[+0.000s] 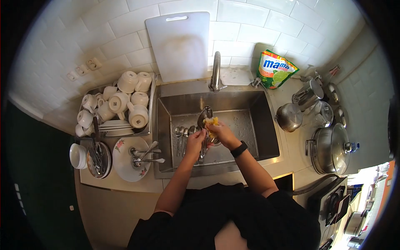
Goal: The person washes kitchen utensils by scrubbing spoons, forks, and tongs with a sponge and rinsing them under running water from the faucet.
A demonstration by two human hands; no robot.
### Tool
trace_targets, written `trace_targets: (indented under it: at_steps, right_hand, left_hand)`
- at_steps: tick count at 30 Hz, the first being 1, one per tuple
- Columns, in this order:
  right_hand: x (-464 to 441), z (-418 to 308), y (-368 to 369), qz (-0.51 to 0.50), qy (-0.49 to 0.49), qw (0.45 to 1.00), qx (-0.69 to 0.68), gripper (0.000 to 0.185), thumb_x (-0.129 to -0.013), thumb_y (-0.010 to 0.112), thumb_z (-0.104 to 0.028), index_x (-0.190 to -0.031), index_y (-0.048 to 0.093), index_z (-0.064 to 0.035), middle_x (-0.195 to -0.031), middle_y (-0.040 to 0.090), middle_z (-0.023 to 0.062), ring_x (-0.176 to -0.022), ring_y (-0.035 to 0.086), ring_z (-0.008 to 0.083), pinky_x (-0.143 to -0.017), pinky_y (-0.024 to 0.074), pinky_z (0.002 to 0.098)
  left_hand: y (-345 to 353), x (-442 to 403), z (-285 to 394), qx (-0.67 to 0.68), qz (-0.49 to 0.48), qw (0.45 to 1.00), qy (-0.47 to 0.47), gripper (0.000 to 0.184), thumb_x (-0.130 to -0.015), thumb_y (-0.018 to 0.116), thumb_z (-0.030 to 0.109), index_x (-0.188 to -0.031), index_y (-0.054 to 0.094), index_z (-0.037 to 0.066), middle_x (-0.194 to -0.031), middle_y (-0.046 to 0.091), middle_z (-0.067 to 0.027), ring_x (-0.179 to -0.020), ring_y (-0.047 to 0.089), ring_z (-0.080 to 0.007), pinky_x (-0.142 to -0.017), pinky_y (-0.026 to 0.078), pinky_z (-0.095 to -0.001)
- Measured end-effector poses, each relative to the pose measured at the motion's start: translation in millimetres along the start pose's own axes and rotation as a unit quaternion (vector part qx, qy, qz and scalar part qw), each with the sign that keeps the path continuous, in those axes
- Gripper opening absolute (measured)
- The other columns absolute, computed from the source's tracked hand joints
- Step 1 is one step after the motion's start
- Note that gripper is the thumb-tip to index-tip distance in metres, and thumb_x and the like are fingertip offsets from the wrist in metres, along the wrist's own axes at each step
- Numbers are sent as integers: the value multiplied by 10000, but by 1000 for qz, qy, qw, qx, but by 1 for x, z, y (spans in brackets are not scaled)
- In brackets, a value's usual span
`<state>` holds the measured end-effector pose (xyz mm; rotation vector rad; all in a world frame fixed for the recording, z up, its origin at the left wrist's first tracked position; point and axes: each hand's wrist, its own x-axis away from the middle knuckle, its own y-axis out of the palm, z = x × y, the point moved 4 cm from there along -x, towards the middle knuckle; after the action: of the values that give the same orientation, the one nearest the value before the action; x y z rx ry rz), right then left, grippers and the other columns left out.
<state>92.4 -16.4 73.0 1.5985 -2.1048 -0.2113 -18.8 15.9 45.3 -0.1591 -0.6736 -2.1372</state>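
Note:
Over the sink, my left hand is closed round the handle of a large metal spoon, whose bowl points up toward the faucet. My right hand grips a yellow sponge and presses it against the spoon near the bowl. The fingers partly hide the spoon's handle. Several smaller spoons lie on the sink floor, just left of my left hand.
A rack of white cups stands left of the sink. In front of it sit a floral plate with cutlery and a bowl of utensils. The faucet rises behind; pots and a lidded pot stand right, near a green detergent pouch.

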Motion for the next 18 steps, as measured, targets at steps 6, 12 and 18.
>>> trace_targets:
  at_steps: [6,12,18]
  right_hand:
    - [4,6,4,-29,-13,998,61,178,-828,507,-184,-916,531,-31,-803,545,0,-694,514,80,-623,414,221]
    - [3,-2,-9,10,-62,998,12,248,-831,513,-169,-1044,495,-44,-818,524,-18,-707,505,67,-616,411,209]
    - [1,-32,-5,-23,-146,980,136,438,-752,589,-32,-1157,430,-82,-887,497,-22,-774,473,53,-686,400,210]
  left_hand:
    - [-11,2,13,-102,90,991,5,342,-832,527,341,-790,608,12,-582,548,-21,-398,482,-73,-345,385,-198]
    - [-17,6,28,-197,95,974,62,322,-815,559,331,-792,634,19,-514,506,-8,-340,425,-52,-311,301,-188]
    - [0,10,25,-222,3,972,79,272,-843,519,276,-993,609,68,-614,510,10,-364,414,-41,-331,304,-188]
